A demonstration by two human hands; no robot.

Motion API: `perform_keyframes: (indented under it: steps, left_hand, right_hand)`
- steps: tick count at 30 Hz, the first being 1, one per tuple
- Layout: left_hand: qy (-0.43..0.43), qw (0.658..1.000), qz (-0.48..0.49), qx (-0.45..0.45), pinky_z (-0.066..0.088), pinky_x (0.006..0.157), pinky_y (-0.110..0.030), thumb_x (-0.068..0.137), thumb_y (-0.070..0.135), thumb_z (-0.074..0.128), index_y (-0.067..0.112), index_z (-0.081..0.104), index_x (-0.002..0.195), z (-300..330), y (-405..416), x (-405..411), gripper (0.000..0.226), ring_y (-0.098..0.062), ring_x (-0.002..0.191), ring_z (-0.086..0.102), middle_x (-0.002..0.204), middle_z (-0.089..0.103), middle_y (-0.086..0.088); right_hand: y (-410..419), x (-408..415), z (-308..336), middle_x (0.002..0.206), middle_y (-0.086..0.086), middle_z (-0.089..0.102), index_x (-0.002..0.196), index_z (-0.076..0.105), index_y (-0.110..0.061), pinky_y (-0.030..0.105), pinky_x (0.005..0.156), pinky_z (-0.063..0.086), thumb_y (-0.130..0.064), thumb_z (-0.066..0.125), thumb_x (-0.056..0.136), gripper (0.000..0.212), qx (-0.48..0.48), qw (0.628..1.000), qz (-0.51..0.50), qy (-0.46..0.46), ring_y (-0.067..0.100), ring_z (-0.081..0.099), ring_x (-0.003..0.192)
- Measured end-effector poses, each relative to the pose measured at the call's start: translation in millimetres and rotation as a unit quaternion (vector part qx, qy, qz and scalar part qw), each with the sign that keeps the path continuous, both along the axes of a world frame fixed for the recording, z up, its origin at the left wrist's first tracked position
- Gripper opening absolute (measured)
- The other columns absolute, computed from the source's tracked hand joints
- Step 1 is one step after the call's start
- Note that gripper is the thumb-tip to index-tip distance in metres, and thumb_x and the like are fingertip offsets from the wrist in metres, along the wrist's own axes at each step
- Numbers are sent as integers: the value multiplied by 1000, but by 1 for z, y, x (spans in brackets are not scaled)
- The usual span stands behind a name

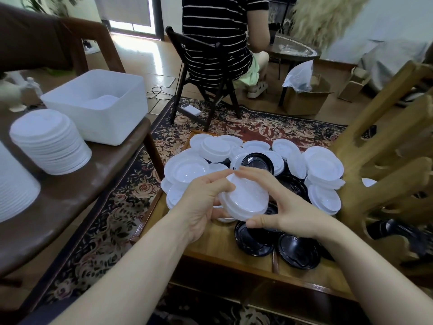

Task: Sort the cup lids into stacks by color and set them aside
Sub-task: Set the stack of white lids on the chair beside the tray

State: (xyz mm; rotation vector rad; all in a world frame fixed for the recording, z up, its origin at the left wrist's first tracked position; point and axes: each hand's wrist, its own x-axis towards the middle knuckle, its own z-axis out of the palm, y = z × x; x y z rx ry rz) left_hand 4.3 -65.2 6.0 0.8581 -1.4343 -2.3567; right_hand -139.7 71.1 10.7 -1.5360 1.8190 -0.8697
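Leftmost, we list a finished stack of white lids (50, 143) on the brown side table (77, 198), with a white bin (98, 103) just behind it holding more white lids.

Next, the left hand (203, 202): fingers curled round the near-left edge of a small held stack of white lids (244, 199), thumb on top near the rim.

Held stack: tilted, raised above the wooden tray (218, 245), between both hands.

Right hand (288, 211): forefinger laid across the top far edge, thumb (260, 223) under the near edge; it pinches the stack.

Beneath and beyond: loose white lids (324, 164) heaped on the tray, black lids (298, 250) mixed among them and lying at the near right.

Step in hand, as we judge it: squaring up gathered white lids. To do it well, we should nest the rims flush, press lightly from both sides so none springs loose, and check that no black lid is caught inside before carrying the stack left to the finished pile.
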Motion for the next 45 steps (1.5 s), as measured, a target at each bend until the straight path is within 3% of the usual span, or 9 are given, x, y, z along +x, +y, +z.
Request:
perform_keyframes:
  steps: [5,9,15,23,26,33,37,41,45]
  left_hand:
    - [13,1000,-9,-1,57,64,-31,92,6,60,24,65,127,0,-2,1,41,-26,99,70,118,73,-11]
    - [9,1000,3,8,56,61,-29,92,7,64,26,65,126,0,1,0,39,-21,89,70,120,72,-14]
    - [-19,986,166,6,55,68,-31,92,4,63,21,63,129,8,-24,1,40,-20,99,66,123,68,-6]
    - [13,933,345,102,55,73,-38,92,-7,53,13,49,145,12,-69,28,57,-25,95,64,127,59,-11]
    - [8,921,363,140,53,93,-48,93,-8,49,6,52,136,7,-71,34,46,-31,107,61,129,58,-13]
    - [0,908,384,167,51,90,-48,94,-7,49,13,38,152,9,-80,40,63,-36,120,56,142,51,-14]
    - [7,910,375,174,50,98,-49,93,-8,49,13,40,151,10,-80,39,63,-37,121,57,143,52,-15]
    - [-1,917,358,179,53,94,-48,92,-8,50,11,46,147,11,-74,36,59,-35,114,61,138,56,-16]
    - [-11,920,355,166,53,93,-46,92,-9,52,9,50,143,10,-64,29,55,-33,106,60,133,57,-18]
  right_hand:
    - [-2,0,-5,154,-21,22,144,33,-45,17,115,20,-17,81,79,85,-18,1000,-12,17,-7,17,143]
    - [-3,-4,-7,153,-22,24,144,34,-44,14,115,23,-17,82,79,85,-22,1000,-7,21,-6,19,143]
    - [-6,-12,-15,143,-20,37,138,37,-45,26,104,40,-23,74,86,68,-18,996,-76,54,-4,38,132]
    - [-49,-5,-32,134,-14,43,140,48,-27,33,112,31,-25,67,92,52,-25,982,-83,166,8,33,134]
    - [-77,11,-36,138,-4,48,138,52,-22,36,115,27,-25,66,92,48,-50,978,-68,188,17,29,139]
    - [-116,27,-60,128,11,60,112,68,-15,59,100,42,-23,67,87,26,-66,949,-57,302,39,38,138]
    - [-114,26,-65,114,7,66,89,69,-16,54,88,49,-16,74,83,8,-88,938,-78,326,37,46,132]
    - [-102,20,-49,105,-2,68,87,67,-17,42,91,44,-15,69,88,3,-107,957,-132,235,23,52,121]
    - [-84,15,-17,84,-8,65,86,61,-22,18,70,42,-14,62,94,12,-98,961,-258,-29,-4,57,72]
